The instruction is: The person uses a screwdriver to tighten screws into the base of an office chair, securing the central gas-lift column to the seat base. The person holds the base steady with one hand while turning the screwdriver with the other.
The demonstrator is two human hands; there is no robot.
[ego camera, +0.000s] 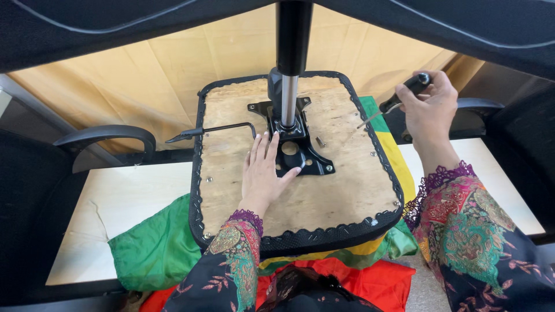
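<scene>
Seat underside [341, 185]: rough bare plywood, black fabric edge. Bracket [300, 151]: glossy black metal. Gas cylinder [289, 101]: shiny chrome. Screwdriver [399, 99]: black plastic handle, metal shaft. Cloth [156, 245]: smooth green.

Office: desk [144, 190], armrest chairs [107, 136].

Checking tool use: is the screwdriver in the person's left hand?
No, the right hand grips the screwdriver, while the left hand lies flat on the upturned chair seat.
</scene>
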